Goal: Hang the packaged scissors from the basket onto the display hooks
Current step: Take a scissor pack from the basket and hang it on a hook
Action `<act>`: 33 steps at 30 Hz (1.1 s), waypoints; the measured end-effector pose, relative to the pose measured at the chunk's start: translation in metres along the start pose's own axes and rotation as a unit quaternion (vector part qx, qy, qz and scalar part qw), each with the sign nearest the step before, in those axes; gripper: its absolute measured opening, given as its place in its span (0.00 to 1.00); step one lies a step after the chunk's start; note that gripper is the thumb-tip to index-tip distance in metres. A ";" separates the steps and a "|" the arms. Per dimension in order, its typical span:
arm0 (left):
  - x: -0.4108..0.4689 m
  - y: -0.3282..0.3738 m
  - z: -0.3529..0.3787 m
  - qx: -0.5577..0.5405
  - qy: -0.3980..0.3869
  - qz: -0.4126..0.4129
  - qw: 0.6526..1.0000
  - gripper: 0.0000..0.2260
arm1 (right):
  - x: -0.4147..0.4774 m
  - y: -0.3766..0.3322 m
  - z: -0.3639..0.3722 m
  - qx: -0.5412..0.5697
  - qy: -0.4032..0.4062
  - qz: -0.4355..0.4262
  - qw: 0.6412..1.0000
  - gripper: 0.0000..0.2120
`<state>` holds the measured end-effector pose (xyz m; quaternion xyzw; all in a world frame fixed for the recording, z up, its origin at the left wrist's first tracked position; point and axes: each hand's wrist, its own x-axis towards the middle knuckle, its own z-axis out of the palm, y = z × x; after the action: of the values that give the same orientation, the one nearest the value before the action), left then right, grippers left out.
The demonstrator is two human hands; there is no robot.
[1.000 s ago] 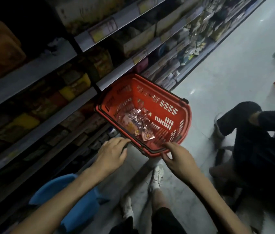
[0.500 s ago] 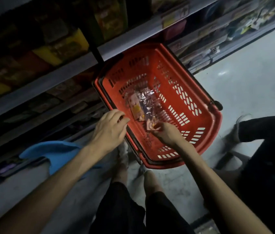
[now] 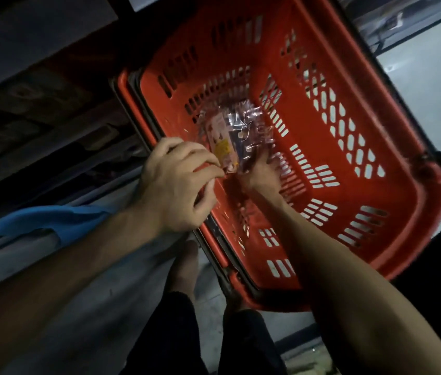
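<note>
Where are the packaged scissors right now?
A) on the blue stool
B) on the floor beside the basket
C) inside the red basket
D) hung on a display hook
C: the clear packets of packaged scissors lie on the bottom of the red basket, and the right hand is reaching in among them.

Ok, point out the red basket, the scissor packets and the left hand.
red basket point(image 3: 408, 212): head view, bare right wall.
scissor packets point(image 3: 219, 131): head view, pink card of the top packet.
left hand point(image 3: 176, 182): head view, back of the hand.
</note>
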<state>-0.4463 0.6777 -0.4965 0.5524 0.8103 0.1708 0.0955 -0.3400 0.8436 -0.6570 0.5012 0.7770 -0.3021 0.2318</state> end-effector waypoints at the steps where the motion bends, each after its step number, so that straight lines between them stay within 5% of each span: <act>1: 0.001 0.000 0.000 -0.002 0.000 0.000 1.000 0.13 | 0.002 0.001 0.004 -0.009 0.002 0.001 1.000 0.44; 6: 0.005 0.003 -0.001 -0.010 0.009 -0.001 1.000 0.13 | -0.001 0.033 0.023 -0.043 0.044 0.003 0.998 0.43; 12: 0.008 0.004 -0.005 -0.018 0.003 0.002 1.000 0.12 | -0.009 0.074 0.006 -0.104 -0.002 0.051 0.993 0.36; 20: 0.007 0.003 -0.005 -0.028 -0.015 -0.001 0.999 0.13 | 0.028 -0.001 -0.007 -0.089 0.064 -0.085 0.990 0.33; 28: 0.006 0.004 -0.002 -0.021 -0.008 -0.002 1.000 0.17 | 0.082 -0.023 0.000 -0.041 0.123 -0.070 0.989 0.38; 31: 0.007 0.004 -0.003 -0.019 -0.014 -0.003 1.000 0.16 | 0.078 -0.020 -0.012 -0.017 0.144 -0.113 0.983 0.27; 33: 0.008 0.005 -0.005 -0.019 -0.018 -0.005 1.000 0.15 | 0.063 -0.023 -0.028 0.132 0.122 -0.154 0.971 0.18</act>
<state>-0.4468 0.6855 -0.4894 0.5493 0.8079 0.1755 0.1215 -0.3876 0.8960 -0.6731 0.4348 0.8206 -0.3704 0.0173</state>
